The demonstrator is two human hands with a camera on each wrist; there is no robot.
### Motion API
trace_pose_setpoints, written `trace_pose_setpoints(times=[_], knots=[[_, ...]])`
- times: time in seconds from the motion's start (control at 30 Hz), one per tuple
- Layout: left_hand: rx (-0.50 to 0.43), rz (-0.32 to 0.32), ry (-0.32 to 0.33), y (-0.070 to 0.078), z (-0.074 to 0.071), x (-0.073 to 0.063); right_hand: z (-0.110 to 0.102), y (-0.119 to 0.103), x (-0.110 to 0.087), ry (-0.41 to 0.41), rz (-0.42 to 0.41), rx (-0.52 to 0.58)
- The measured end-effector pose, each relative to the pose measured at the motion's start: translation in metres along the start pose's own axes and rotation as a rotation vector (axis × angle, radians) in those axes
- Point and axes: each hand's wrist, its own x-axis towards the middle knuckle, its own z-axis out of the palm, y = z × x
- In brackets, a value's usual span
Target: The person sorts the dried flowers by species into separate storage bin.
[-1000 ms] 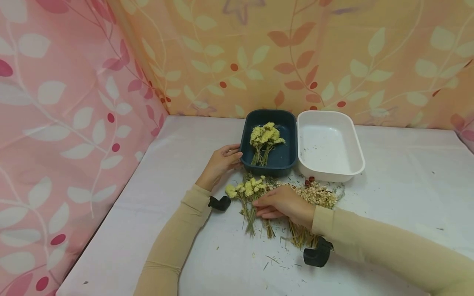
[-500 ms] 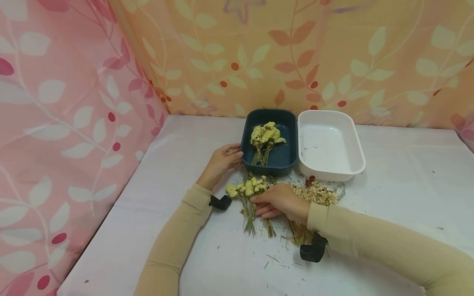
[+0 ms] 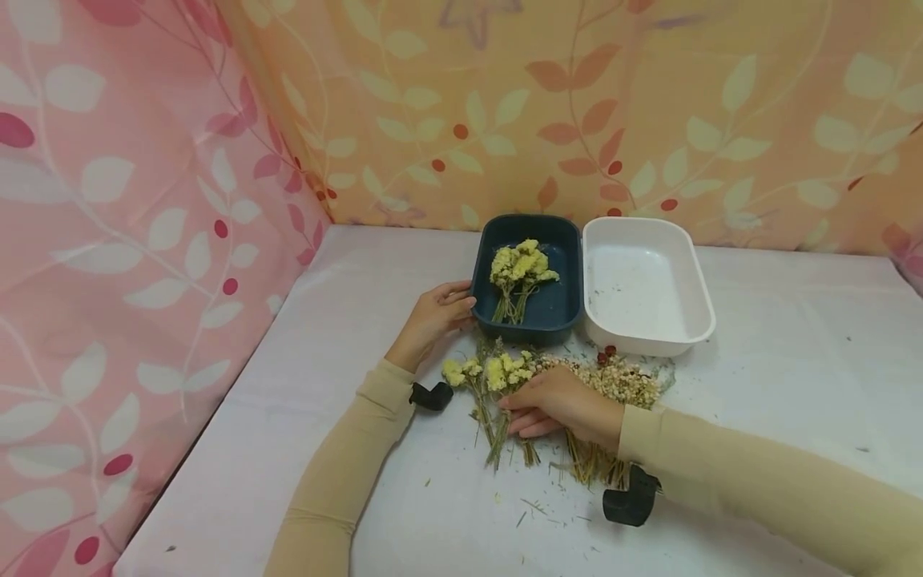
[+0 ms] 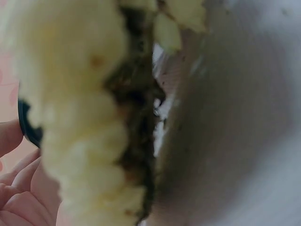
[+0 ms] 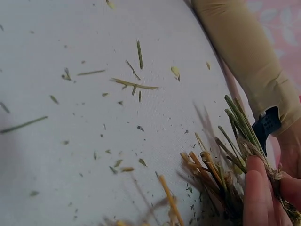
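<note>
My right hand point(image 3: 562, 401) pinches a small twine-tied bunch of dried yellow flowers point(image 3: 508, 372) by its stems, between thumb and fingers. In the right wrist view its green stems point(image 5: 242, 125) stick out past the fingertips point(image 5: 256, 165). Just left of it lies another yellow bunch point(image 3: 463, 372). My left hand point(image 3: 434, 316) touches the left wall of a dark blue tray point(image 3: 558, 300), thumb near the front corner, fingers relaxed. Two tied yellow bunches point(image 3: 521, 264) lie inside that tray. A blurred yellow flower head point(image 4: 84, 117) hides much of the left wrist view.
A white tray point(image 3: 634, 280) stands right beside the blue one. Cream-coloured dried flowers point(image 3: 627, 383) and dark red blooms point(image 3: 606, 354) lie under and beyond the right hand. Stem scraps point(image 5: 136, 84) litter the white tablecloth point(image 3: 425, 521). A patterned cloth point(image 3: 433, 96) hangs behind.
The yellow flowers, one cluster before, now stand as two bunches; the right one has shifted right in my right hand. My left hand stays at the blue tray.
</note>
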Motion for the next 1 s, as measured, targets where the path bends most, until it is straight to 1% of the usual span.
trace_pose_setpoints(times=[0.23, 0.5, 0.6, 0.77, 0.93, 1.0], knots=[[-0.007, 0.000, -0.003, 0.000, 0.001, 0.001, -0.007, -0.002, -0.014, -0.008, -0.020, 0.033], [-0.002, -0.004, -0.006, 0.000, -0.001, -0.001, -0.012, -0.012, -0.027, 0.016, -0.021, -0.009], [-0.001, -0.003, -0.005, 0.000, -0.001, -0.002, -0.015, -0.018, -0.029, 0.031, -0.023, -0.026], [-0.006, 0.001, -0.004, 0.000, -0.001, -0.002, -0.023, -0.029, -0.030, 0.047, -0.052, -0.053], [-0.018, -0.001, -0.005, 0.000, -0.001, -0.001, -0.032, -0.037, -0.028, 0.043, -0.038, -0.040], [-0.019, -0.001, -0.002, 0.000, 0.000, -0.001, -0.036, -0.040, -0.028, 0.043, -0.045, -0.039]])
